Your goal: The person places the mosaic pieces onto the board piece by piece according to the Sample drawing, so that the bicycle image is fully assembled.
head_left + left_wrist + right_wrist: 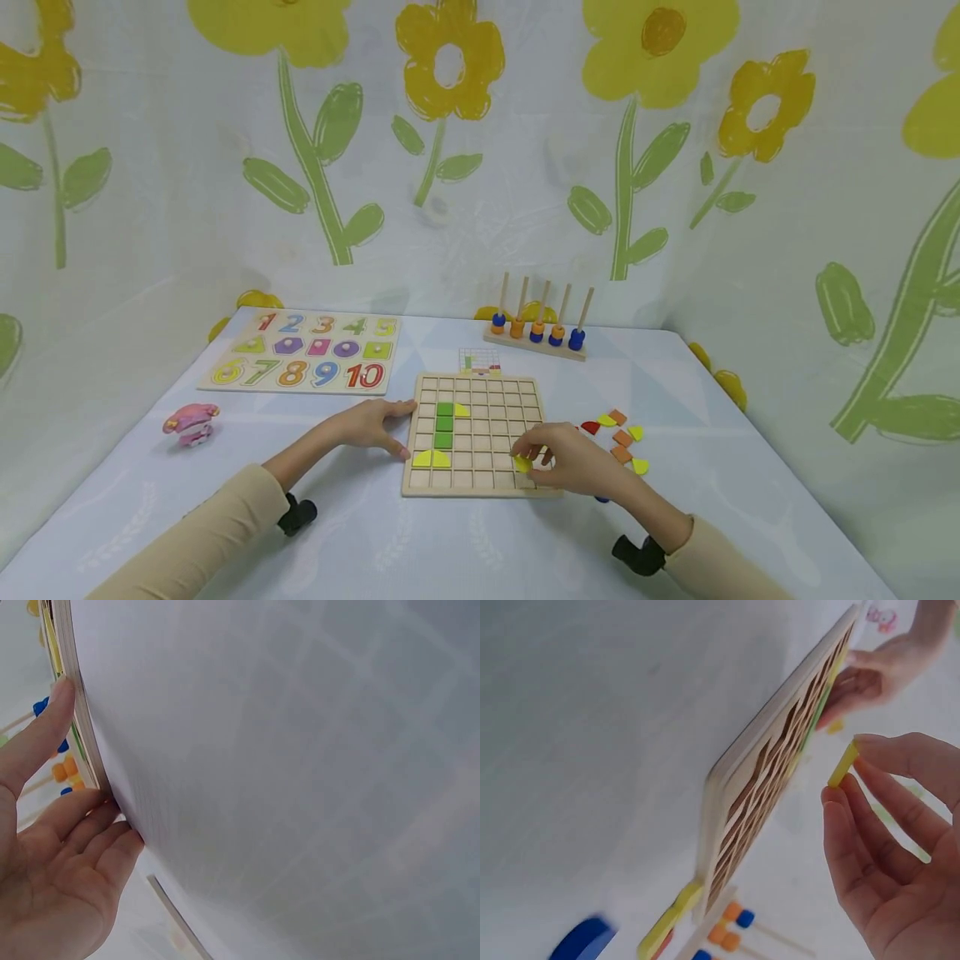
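A wooden grid board (480,492) lies on the table with three green squares (444,423) in one column. One yellow piece sits beside the top square, and two yellow half-round pieces (422,459) lie side by side lower left. My left hand (372,423) touches the board's left edge with thumb and fingertips; in the left wrist view its thumb (56,712) rests along the rim. Over the lower right cells, my right hand (573,458) pinches a yellow half-round piece (522,464) between thumb and fingertips. In the right wrist view this piece (844,763) appears edge-on above the board.
Loose orange, yellow and red pieces (621,437) lie right of the board, partly behind my right hand. A small pattern card (479,359) is at its far edge. Farther back stand a number puzzle (300,352) and a peg stacker (536,340). A pink toy (191,422) sits left.
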Demonstrator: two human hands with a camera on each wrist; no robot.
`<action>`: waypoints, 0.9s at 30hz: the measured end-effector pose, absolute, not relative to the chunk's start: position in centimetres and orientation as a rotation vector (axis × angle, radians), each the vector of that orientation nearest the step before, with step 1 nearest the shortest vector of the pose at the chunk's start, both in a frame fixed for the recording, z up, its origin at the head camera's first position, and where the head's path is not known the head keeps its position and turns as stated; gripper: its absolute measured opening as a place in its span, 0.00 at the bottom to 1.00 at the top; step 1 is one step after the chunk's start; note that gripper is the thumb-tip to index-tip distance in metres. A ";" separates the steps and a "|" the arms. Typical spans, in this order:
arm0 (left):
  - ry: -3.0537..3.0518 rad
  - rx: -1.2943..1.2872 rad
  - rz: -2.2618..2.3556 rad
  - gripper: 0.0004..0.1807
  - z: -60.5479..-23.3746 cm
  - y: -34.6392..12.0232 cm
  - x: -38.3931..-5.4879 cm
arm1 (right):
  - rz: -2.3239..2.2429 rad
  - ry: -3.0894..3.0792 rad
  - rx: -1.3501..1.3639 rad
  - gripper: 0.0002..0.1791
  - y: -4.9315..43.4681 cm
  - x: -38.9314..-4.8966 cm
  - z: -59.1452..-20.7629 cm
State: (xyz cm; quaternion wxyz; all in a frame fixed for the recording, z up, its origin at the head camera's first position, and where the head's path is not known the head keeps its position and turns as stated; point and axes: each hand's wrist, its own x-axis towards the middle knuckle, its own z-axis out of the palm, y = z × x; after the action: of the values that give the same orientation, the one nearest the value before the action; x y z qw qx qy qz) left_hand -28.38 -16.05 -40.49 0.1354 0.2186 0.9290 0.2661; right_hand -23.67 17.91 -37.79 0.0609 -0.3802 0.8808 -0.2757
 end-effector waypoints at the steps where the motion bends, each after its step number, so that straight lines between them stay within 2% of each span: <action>1: 2.691 0.632 0.770 0.49 -40.5 -16.1 -28.4 | -0.840 2.652 -1.162 0.13 17.4 -23.7 -37.9; 16: 2.692 0.591 0.763 0.49 -40.6 -16.0 -28.4 | -0.785 2.574 -1.268 0.14 9.5 -24.4 -38.2; 27: 2.678 0.649 0.773 0.49 -40.6 -16.2 -28.5 | -0.688 2.579 -1.277 0.09 6.3 -24.3 -38.8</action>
State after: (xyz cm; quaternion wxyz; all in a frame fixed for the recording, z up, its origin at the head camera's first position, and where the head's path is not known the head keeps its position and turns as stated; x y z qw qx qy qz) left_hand -28.50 -16.18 -40.55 0.1395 0.2245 0.9266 0.2675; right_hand -24.30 6.27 -38.76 0.0911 -0.4298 0.8679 -0.2317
